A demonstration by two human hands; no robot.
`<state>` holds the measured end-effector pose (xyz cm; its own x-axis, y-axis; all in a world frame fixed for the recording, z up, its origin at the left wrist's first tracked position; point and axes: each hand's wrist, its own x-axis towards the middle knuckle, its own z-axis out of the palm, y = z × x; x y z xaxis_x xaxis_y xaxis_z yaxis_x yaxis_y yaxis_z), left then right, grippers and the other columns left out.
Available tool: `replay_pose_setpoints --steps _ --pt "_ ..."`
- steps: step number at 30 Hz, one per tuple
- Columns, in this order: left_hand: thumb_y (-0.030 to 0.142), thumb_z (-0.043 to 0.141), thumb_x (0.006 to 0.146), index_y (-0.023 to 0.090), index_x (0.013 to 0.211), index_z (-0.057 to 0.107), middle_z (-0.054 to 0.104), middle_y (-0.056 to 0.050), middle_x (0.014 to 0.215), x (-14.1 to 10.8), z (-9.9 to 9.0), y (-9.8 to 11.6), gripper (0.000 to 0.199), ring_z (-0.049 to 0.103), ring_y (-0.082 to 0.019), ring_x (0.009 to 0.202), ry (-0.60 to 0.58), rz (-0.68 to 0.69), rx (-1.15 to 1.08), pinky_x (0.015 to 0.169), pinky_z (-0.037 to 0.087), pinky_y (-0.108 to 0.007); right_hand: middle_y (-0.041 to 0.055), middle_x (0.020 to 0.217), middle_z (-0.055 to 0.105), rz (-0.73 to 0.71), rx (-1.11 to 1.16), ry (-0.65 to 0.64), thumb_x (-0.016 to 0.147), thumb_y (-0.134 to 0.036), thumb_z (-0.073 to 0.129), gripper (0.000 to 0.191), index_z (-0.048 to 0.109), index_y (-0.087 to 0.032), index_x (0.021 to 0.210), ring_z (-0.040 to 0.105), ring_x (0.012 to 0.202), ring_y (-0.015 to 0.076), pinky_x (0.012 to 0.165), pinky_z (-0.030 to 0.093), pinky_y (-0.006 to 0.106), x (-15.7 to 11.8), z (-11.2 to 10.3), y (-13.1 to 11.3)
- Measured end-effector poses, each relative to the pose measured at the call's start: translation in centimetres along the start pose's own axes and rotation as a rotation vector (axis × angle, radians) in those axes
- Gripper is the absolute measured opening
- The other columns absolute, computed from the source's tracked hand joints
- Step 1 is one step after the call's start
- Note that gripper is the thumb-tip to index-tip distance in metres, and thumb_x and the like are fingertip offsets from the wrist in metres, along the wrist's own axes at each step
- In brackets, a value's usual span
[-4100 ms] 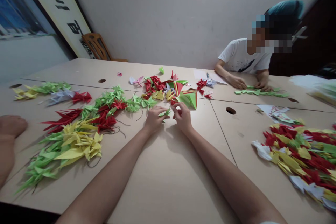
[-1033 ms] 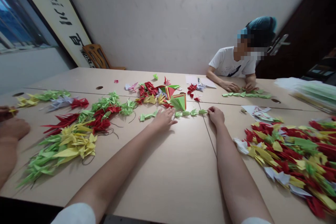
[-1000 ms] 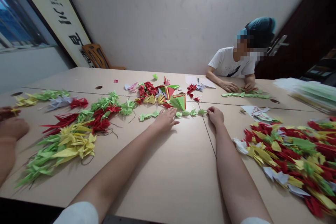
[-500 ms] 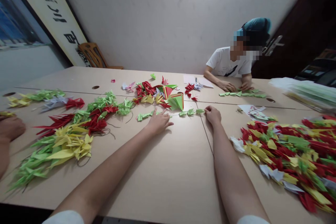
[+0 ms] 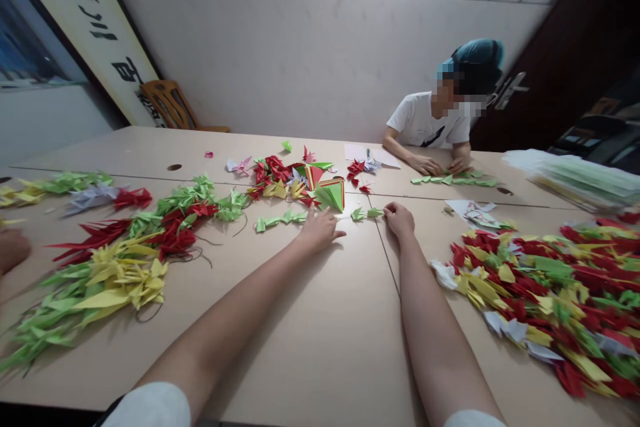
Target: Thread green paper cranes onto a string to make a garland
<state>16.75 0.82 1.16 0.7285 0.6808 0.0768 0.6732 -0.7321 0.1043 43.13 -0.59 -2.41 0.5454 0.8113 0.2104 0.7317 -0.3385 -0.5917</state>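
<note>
A row of small green folded-paper pieces [image 5: 281, 219] lies in a line across the table, strung on a thin pale strand. My left hand [image 5: 320, 229] rests over the middle of this row, palm down, fingers stretched forward and thumb apart; its fingertips touch the row, and what lies beneath them is hidden. At the row's right end my right hand [image 5: 400, 219] is closed, thumb and finger pinching the strand beside the last green piece [image 5: 375, 213]. Just beyond my left hand stands a larger green and red folded paper [image 5: 330, 195].
A colourful heap of folded paper [image 5: 545, 293] covers the right side. Paper garlands [image 5: 125, 267] lie at left, near another person's hand [image 5: 13, 250]. Across the table a person in a white shirt [image 5: 423, 121] handles a green strip [image 5: 453, 180]. Plastic-wrapped sheets [image 5: 565, 173] lie at far right.
My left hand has moved right along the green row, and fewer pieces show between my hands. My right hand keeps its pinch at the end. The view has shifted slightly.
</note>
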Motion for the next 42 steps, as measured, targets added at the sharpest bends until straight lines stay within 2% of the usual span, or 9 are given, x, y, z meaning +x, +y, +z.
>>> replay_pose_setpoints --steps 2,7,14,19,22,28,33,38,42 --pt "0.051 0.035 0.095 0.019 0.125 0.059 0.060 -0.014 0.131 0.3 -0.4 0.2 0.050 0.033 -0.027 0.141 0.018 -0.035 0.017 0.116 0.001 -0.061 0.0055 0.088 0.070 0.006 0.001 -0.008 0.082 -0.028 0.054 0.017 0.069 -0.021 0.086 0.057 0.075 0.0169 0.064 0.035 0.026 0.0 0.0 0.0" --pt "0.056 0.041 0.091 0.023 0.148 0.033 0.027 -0.011 0.157 3.2 0.2 3.0 0.067 0.020 -0.028 0.146 -0.021 0.009 -0.078 0.116 0.012 -0.060 0.0044 0.087 0.071 0.007 0.020 -0.032 0.083 -0.027 0.053 0.017 0.068 -0.020 0.089 0.058 0.077 0.0166 0.064 0.035 0.026 -0.2 -0.2 -0.2" --pt "0.056 0.041 0.091 0.013 0.115 0.066 0.065 -0.019 0.118 4.4 0.5 5.4 0.054 0.049 -0.033 0.125 0.010 -0.058 0.023 0.114 0.013 -0.062 0.0040 0.088 0.071 0.016 0.029 -0.036 0.083 -0.027 0.053 0.016 0.067 -0.021 0.087 0.059 0.078 0.0167 0.064 0.035 0.026 -0.1 -0.1 -0.2" --pt "0.052 0.050 0.088 0.021 0.148 0.035 0.031 -0.014 0.155 7.1 1.2 7.0 0.069 0.022 -0.031 0.145 0.020 0.045 -0.034 0.116 0.015 -0.059 0.0039 0.090 0.071 -0.031 0.023 -0.035 0.082 -0.029 0.055 0.016 0.068 -0.021 0.087 0.059 0.077 0.0164 0.064 0.036 0.026 0.1 0.0 0.3" --pt "0.054 0.046 0.089 0.021 0.144 0.042 0.043 -0.014 0.148 7.5 2.0 7.1 0.064 0.025 -0.031 0.144 -0.022 -0.003 -0.051 0.117 0.009 -0.060 0.0043 0.087 0.071 -0.055 0.029 -0.030 0.081 -0.030 0.054 0.017 0.068 -0.021 0.086 0.059 0.076 0.0166 0.064 0.037 0.026 0.2 0.0 0.6" --pt "0.052 0.046 0.091 0.016 0.131 0.055 0.047 -0.015 0.145 3.8 0.2 5.0 0.054 0.024 -0.027 0.145 0.049 0.118 -0.015 0.119 0.013 -0.054 0.0048 0.086 0.070 -0.013 0.019 -0.020 0.079 -0.031 0.056 0.016 0.068 -0.021 0.083 0.058 0.075 0.0177 0.063 0.036 0.027 0.5 0.2 0.7" --pt "0.043 0.051 0.091 0.020 0.130 0.055 0.042 -0.012 0.149 -0.6 -2.9 3.5 0.046 0.026 -0.028 0.145 0.060 0.046 -0.067 0.118 0.018 -0.055 0.0050 0.087 0.070 -0.021 0.037 -0.035 0.078 -0.030 0.055 0.017 0.069 -0.020 0.083 0.058 0.076 0.0181 0.064 0.037 0.027 0.3 -0.1 0.5" --pt "0.038 0.054 0.090 0.027 0.127 0.058 0.044 -0.005 0.149 -7.3 -4.2 -1.0 0.039 0.031 -0.024 0.143 0.125 0.053 -0.143 0.118 0.020 -0.050 0.0061 0.082 0.070 -0.040 0.086 -0.016 0.075 -0.031 0.056 0.020 0.069 -0.018 0.082 0.058 0.072 0.0178 0.062 0.037 0.027 0.0 -0.2 0.6" --pt "0.029 0.047 0.092 0.022 0.115 0.065 0.060 -0.007 0.129 -11.1 -4.6 -6.2 0.030 0.051 -0.021 0.124 0.346 -0.389 -0.212 0.109 0.038 -0.036 0.0069 0.079 0.070 -0.030 0.107 0.017 0.074 -0.033 0.057 0.022 0.070 -0.018 0.082 0.058 0.070 0.0190 0.061 0.038 0.028 0.2 0.1 1.1"
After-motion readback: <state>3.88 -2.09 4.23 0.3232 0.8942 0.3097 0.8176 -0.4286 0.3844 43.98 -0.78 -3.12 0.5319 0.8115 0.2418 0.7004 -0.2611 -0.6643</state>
